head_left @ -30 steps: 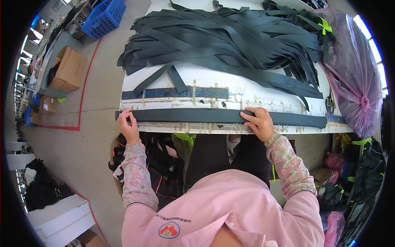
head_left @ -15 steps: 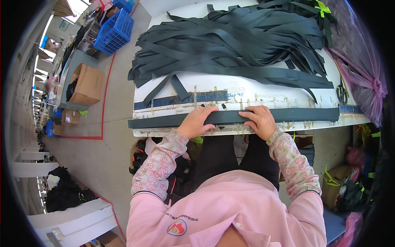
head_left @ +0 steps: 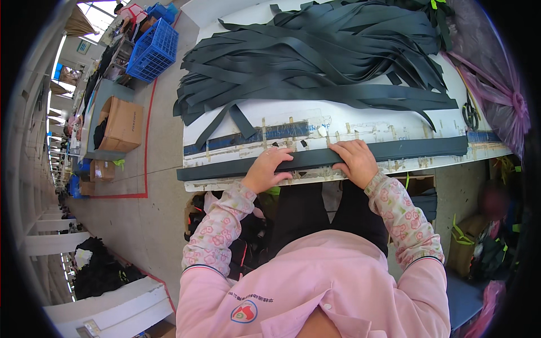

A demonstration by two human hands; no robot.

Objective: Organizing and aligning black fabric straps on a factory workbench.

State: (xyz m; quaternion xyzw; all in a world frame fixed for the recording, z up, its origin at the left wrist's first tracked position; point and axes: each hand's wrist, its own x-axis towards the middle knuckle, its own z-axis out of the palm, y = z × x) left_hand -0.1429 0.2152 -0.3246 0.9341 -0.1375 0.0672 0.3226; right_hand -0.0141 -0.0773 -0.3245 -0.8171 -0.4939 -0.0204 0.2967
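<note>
Fabric band (head_left: 310, 160), long, flat and dark grey-green, lies in the head view along the near edge of the white, tape-patched table (head_left: 360, 121), before a loose heap of similar flat strips (head_left: 315, 62). The left hand (head_left: 267, 170), at the band's left end a second ago, is now near the middle beside the right hand (head_left: 356, 162), leaving that end free; each has thumb and fingers parted across the width, though whether they grip I cannot tell.

Left fingers (head_left: 280, 153), right fingers (head_left: 348, 148) on dark webbing (head_left: 313, 159).
</note>
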